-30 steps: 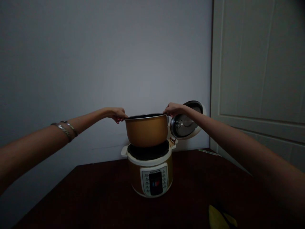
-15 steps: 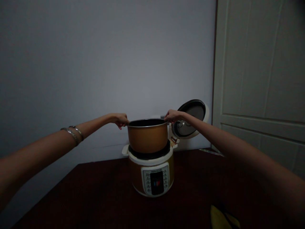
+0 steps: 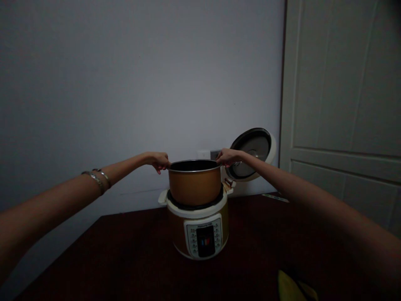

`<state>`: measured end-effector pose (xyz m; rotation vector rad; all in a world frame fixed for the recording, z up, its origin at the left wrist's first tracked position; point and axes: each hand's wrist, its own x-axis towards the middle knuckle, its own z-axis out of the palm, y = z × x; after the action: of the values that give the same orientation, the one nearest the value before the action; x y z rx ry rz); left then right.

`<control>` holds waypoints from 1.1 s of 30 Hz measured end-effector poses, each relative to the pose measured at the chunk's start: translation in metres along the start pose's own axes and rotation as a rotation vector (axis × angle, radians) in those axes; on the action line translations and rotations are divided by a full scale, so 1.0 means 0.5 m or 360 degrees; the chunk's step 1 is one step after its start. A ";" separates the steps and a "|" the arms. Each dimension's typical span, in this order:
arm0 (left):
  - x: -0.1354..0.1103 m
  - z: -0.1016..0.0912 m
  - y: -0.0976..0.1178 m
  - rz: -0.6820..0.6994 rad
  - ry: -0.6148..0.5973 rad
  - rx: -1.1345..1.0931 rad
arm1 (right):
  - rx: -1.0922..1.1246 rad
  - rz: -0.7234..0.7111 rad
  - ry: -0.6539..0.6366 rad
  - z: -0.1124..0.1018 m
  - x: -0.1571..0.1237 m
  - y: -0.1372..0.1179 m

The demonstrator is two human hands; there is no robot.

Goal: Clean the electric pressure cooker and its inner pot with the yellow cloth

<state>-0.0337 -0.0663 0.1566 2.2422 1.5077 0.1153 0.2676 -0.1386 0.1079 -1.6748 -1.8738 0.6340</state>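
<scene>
A golden inner pot (image 3: 194, 184) with a dark inside and a silver rim is held nearly level over the cooker, its base down within the cooker's dark opening. My left hand (image 3: 159, 161) pinches the rim on the left, and my right hand (image 3: 228, 156) pinches it on the right. Below stands the electric cooker (image 3: 175, 234), gold-brown with a white collar and a front control panel. Its round lid (image 3: 250, 152) is tipped open behind, at the right, partly covered by my right hand and forearm. How deep the pot's base sits is hidden.
The cooker stands on a dark reddish-brown table (image 3: 125, 255) against a pale wall (image 3: 140, 83). A white panelled door (image 3: 338, 104) is at the right. Something yellow-green (image 3: 291, 286) lies at the front right edge. A wall socket (image 3: 203, 154) shows behind the pot.
The pot has come down slightly toward the cooker, with both hands still pinching its rim. The lid stays open. The view has shifted a little.
</scene>
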 end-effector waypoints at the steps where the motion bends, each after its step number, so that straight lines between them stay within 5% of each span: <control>1: 0.003 0.003 -0.002 -0.0005 -0.0004 0.0008 | -0.0005 0.0000 -0.0009 0.002 0.002 0.003; 33: 0.034 0.129 -0.067 -0.0134 -0.0189 0.0217 | -0.0656 0.0436 -0.0360 0.130 0.043 0.079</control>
<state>-0.0361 -0.0605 0.0823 2.2414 1.5854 -0.1479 0.2516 -0.1119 0.0352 -2.2326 -2.0538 0.5915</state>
